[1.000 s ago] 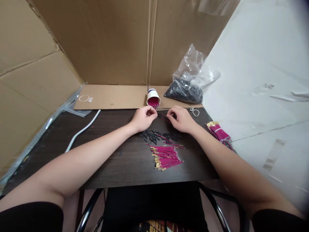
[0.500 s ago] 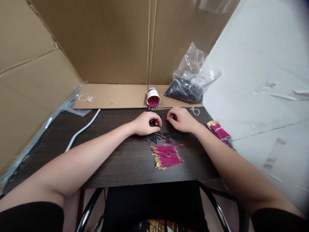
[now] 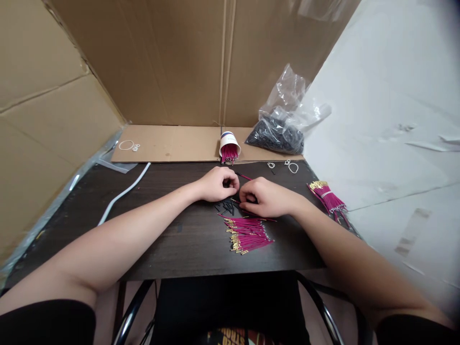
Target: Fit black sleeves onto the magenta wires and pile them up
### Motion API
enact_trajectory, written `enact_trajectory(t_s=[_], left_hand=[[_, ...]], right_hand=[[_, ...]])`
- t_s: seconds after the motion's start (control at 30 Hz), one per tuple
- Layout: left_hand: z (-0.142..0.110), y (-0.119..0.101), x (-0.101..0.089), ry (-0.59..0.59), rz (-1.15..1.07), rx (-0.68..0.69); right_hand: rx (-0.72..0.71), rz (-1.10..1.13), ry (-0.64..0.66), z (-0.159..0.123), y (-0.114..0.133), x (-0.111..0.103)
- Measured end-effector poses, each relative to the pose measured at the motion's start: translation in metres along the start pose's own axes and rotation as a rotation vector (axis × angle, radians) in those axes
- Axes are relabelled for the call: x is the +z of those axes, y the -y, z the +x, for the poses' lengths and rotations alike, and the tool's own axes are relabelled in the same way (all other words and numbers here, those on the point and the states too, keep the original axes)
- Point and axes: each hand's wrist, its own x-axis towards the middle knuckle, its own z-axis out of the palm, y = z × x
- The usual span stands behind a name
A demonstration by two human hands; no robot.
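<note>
My left hand point(image 3: 216, 184) rests on the dark table point(image 3: 168, 230) with its fingers curled, pinching a thin magenta wire point(image 3: 243, 176) that sticks out to the right. Lower on the table, my right hand point(image 3: 265, 197) has its fingers closed down over a scatter of short black tubes point(image 3: 226, 207); what it holds is hidden. Just in front of it lies a loose pile of magenta wires with gold tips point(image 3: 247, 234).
A tipped paper cup point(image 3: 228, 145) of magenta wires lies on the cardboard at the back. A plastic bag point(image 3: 278, 129) of black tubes sits to its right. A tied wire bundle point(image 3: 327, 197) lies at the table's right edge, and a white cable point(image 3: 120, 194) at the left. Cardboard walls stand around.
My right hand has dropped down and left from the wire onto the black tubes. My left hand has stayed put, closed on the wire.
</note>
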Motion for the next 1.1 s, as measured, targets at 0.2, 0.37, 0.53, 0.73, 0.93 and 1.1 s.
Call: enact_trajectory(t_s=[0.2, 0.37, 0.53, 0.73, 0.93, 1.1], left_hand=[[-0.001, 0.0, -0.002, 0.015, -0.027, 0.013], [0.0, -0.001, -0.004, 0.087, 0.003, 0.035], [0.0, 0.001, -0.003, 0.121, 0.025, 0.06], [0.0, 0.002, -0.001, 0.116, 0.027, 0.036], [0.002, 0.0, 0.003, 0.047, -0.058, -0.071], [0.006, 0.001, 0.006, -0.178, -0.403, -0.252]], right_hand=[[-0.043, 0.091, -0.004, -0.006, -0.006, -0.011], [0.017, 0.236, -0.181, -0.008, -0.02, -0.025], [0.093, 0.191, -0.359, -0.005, -0.027, -0.024], [0.117, 0.073, -0.149, -0.008, -0.03, -0.028], [0.166, 0.152, -0.138, -0.01, -0.028, -0.029], [0.12, 0.19, -0.353, -0.007, -0.028, -0.022]])
